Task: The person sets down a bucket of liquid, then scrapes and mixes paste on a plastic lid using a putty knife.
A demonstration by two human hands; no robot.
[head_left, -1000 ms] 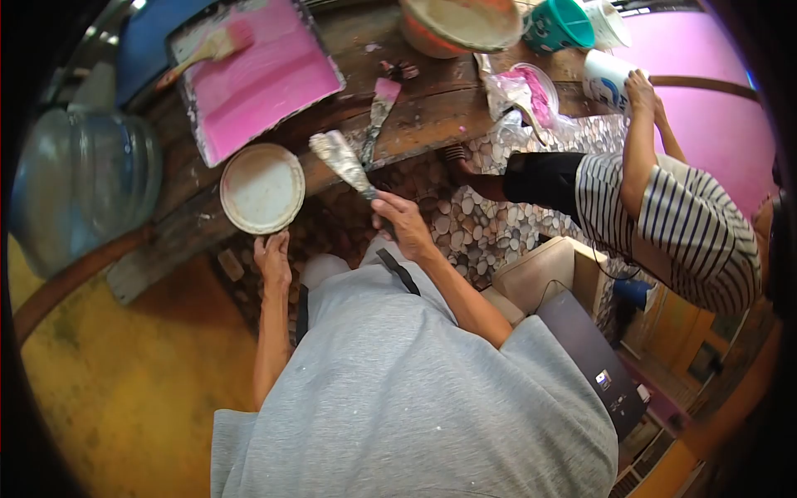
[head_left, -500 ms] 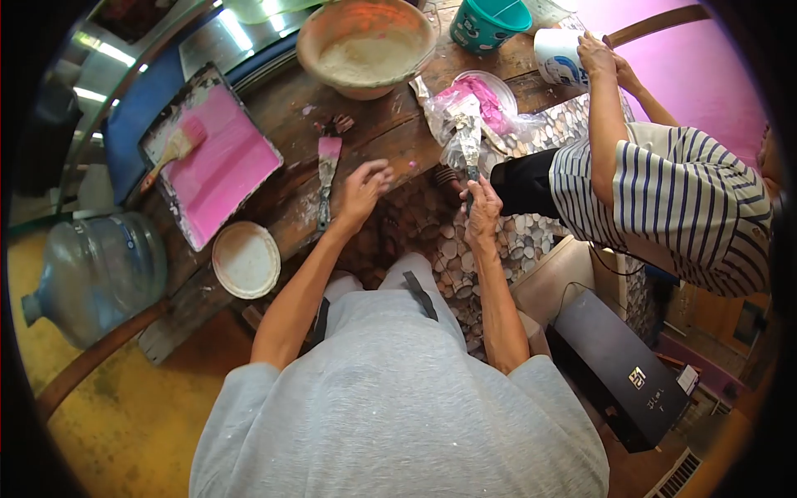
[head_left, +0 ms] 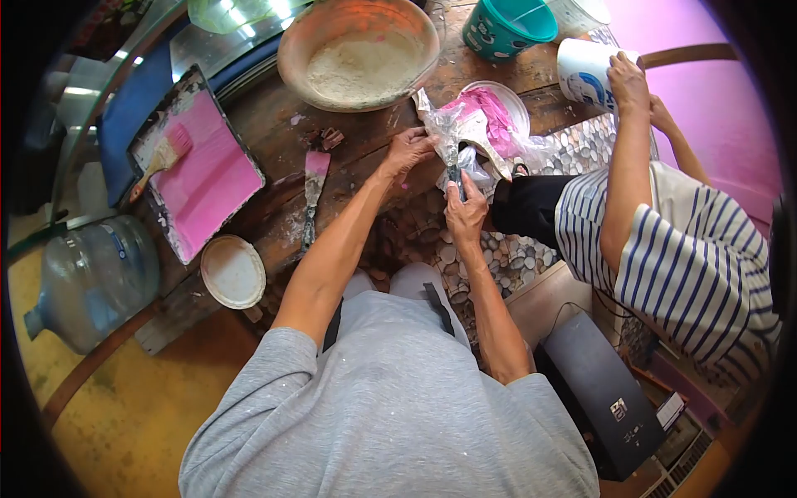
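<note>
My right hand (head_left: 466, 212) is wrapped around the dark handle of a putty knife (head_left: 452, 172), whose blade points away over a clear plastic bag (head_left: 440, 120). At the bag's left side is my left hand (head_left: 408, 151), its fingers closed together at the plastic; the fingertips are partly hidden. Behind and right of the bag, bright pink paste (head_left: 490, 116) sits in a round white lid (head_left: 516, 104). A second putty knife (head_left: 314, 191), its blade pink, lies on the wooden table (head_left: 353, 153) left of my left hand.
A large bowl (head_left: 290, 62) of pale powder and a teal bucket (head_left: 498, 37) stand at the back. Leftward are a paint tray (head_left: 199, 178) with a brush (head_left: 162, 162), a round white lid (head_left: 232, 271) and a water jug (head_left: 95, 278). A person in stripes (head_left: 664, 241) holds a white bucket (head_left: 581, 73).
My left hand has moved forward and right, from beside the second putty knife to the plastic bag. My right hand keeps the putty knife, now slightly further left.
</note>
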